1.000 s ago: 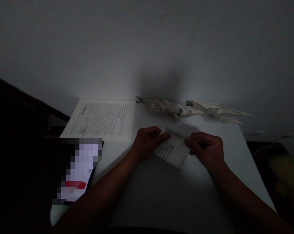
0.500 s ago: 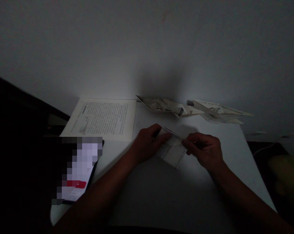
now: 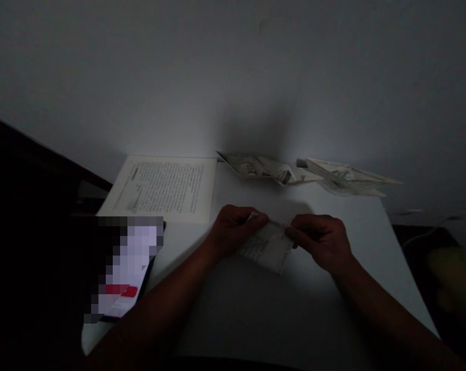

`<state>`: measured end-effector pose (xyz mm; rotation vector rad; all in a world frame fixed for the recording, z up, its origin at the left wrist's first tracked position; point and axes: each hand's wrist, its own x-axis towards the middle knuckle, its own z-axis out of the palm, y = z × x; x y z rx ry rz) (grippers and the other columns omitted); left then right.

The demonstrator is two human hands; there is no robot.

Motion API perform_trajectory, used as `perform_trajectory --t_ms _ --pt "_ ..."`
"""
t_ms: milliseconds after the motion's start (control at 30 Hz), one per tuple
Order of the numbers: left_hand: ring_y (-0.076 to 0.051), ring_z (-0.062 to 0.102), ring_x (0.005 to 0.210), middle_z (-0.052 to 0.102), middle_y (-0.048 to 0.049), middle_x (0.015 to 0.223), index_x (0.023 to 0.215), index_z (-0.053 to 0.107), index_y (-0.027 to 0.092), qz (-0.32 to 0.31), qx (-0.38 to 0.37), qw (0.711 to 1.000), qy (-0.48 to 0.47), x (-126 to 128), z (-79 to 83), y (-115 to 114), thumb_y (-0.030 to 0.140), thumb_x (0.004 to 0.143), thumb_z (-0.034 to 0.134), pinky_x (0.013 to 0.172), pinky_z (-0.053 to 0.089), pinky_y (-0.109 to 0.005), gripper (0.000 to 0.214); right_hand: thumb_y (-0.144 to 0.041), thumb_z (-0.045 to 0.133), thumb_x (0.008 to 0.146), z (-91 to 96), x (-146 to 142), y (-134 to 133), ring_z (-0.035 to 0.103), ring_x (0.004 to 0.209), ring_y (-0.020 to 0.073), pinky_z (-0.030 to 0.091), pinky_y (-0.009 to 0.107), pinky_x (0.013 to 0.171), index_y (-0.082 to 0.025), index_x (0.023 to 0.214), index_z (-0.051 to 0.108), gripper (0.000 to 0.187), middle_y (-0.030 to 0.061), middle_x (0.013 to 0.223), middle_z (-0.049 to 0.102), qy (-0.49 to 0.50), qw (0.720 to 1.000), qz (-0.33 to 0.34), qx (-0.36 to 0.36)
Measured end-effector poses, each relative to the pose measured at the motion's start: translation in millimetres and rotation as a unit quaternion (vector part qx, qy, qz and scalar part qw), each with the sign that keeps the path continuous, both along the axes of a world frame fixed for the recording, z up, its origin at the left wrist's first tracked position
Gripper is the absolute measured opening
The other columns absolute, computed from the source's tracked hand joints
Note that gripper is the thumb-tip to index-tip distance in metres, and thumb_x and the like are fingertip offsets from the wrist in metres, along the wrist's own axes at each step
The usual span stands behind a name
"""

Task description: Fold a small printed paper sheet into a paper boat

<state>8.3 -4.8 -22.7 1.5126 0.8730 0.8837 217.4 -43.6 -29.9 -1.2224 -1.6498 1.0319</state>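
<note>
The right hand (image 3: 326, 241), pinching the far edge of the folded paper (image 3: 267, 252), has shifted slightly left toward the left hand (image 3: 233, 229), also pinching it over the middle of the worktop (image 3: 380, 257), so that edge is seemingly being worked.

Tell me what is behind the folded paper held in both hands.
Beyond it: white tabletop, folded-paper boats, then the wall. The folded paper covers the tabletop directly behind it.
</note>
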Motion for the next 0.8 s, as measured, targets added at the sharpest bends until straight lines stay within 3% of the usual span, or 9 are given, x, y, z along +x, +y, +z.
perform_trajectory --t_ms 133,267,400,533,633,800 --pt "-0.006 0.034 0.045 0.036 0.0056 0.048 0.053 0.052 0.014 -0.002 0.011 1.000 0.008 -3.0 -1.1 3.9 0.040 0.086 0.054 0.042 0.027 -0.019 0.042 -0.026 0.068 0.079 -1.6 2.3 1.4 0.053 0.044 0.0096 0.042 0.021 0.044 -0.017 0.061 0.063 0.021 -0.0006 0.050 0.059 0.016 1.000 -0.011 -0.018" --pt "-0.008 0.045 0.052 0.050 0.0034 0.053 0.059 0.062 0.014 0.061 0.084 0.994 0.041 -4.7 0.9 6.6 0.030 0.081 0.062 0.049 0.036 -0.019 0.027 -0.025 0.070 0.076 -3.1 3.6 2.6 0.053 0.040 0.0092 0.042 0.020 0.039 -0.018 0.061 0.063 0.018 -0.0014 0.048 0.059 0.065 0.996 -0.032 -0.045" --pt "-0.008 0.051 0.054 0.058 0.0022 0.057 0.065 0.066 0.014 0.084 0.043 0.995 0.014 -3.4 0.7 5.7 0.030 0.079 0.064 0.053 0.041 -0.019 0.020 -0.026 0.072 0.073 -1.7 3.9 3.4 0.053 0.039 0.0093 0.042 0.020 0.037 -0.017 0.060 0.064 0.018 -0.0018 0.048 0.058 0.093 0.992 -0.036 -0.073" --pt "-0.010 0.055 0.056 0.063 0.0009 0.062 0.074 0.068 0.014 0.002 -0.032 0.999 0.007 -0.1 0.1 3.7 0.033 0.072 0.071 0.053 0.042 -0.021 0.019 -0.027 0.072 0.073 1.6 3.9 3.5 0.053 0.040 0.0096 0.042 0.020 0.038 -0.017 0.060 0.064 0.018 -0.0018 0.048 0.058 0.074 0.993 -0.003 -0.093" --pt "-0.014 0.061 0.067 0.067 -0.0017 0.070 0.076 0.070 0.015 -0.063 -0.013 0.996 0.061 5.1 0.7 1.0 0.030 0.070 0.073 0.064 0.046 -0.025 0.017 -0.027 0.072 0.073 3.7 2.0 3.0 0.051 0.040 0.0090 0.039 0.020 0.038 -0.017 0.061 0.064 0.018 -0.0020 0.047 0.057 0.040 0.993 0.044 -0.103" --pt "-0.013 0.062 0.066 0.069 -0.0017 0.069 0.071 0.072 0.015 -0.088 -0.016 0.995 0.050 10.4 0.3 -1.8 0.028 0.072 0.072 0.064 0.047 -0.024 0.013 -0.027 0.068 0.078 6.3 -1.3 2.6 0.048 0.041 0.0072 0.037 0.019 0.039 -0.017 0.060 0.063 0.021 -0.0029 0.046 0.056 0.012 0.991 0.086 -0.098"
